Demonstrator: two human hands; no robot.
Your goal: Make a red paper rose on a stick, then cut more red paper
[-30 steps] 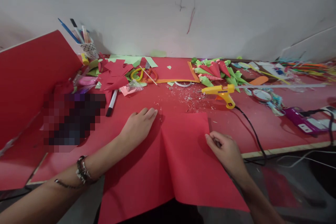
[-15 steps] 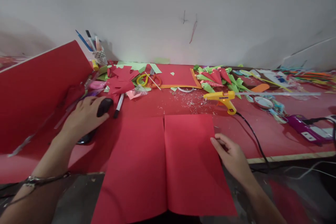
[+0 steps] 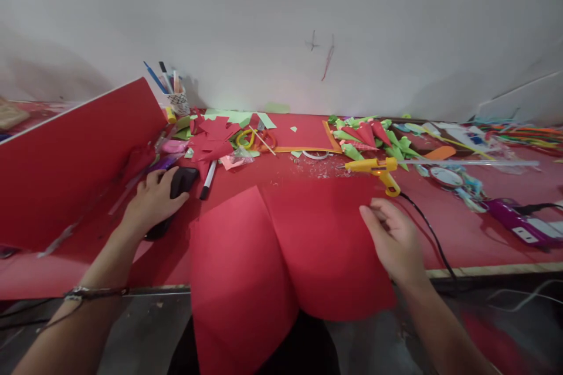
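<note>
My right hand [image 3: 391, 234] pinches the upper right edge of a creased red paper sheet [image 3: 325, 234], between thumb and fingers. The sheet has a fold down its middle. Its left half [image 3: 237, 269] hangs bent over the table's front edge, above my lap. Over on the left, my left hand [image 3: 153, 199] is closed over a dark, flat object like a phone [image 3: 183, 181]. The hand covers its middle. A black-and-white marker [image 3: 209, 180] lies just right of that hand.
A yellow glue gun [image 3: 373, 167] with a clear stick and black cord lies beyond the sheet. Red paper scraps [image 3: 215, 137], green-and-red paper cones [image 3: 365, 132] and a pen cup [image 3: 178, 101] line the wall. A red board [image 3: 88, 158] leans at left, a purple power strip [image 3: 519, 222] at right.
The red sheet's right part has been raised by my right hand, and its left half has bent and swung inward. My left hand has stayed at the dark object. The view has shifted slightly.
</note>
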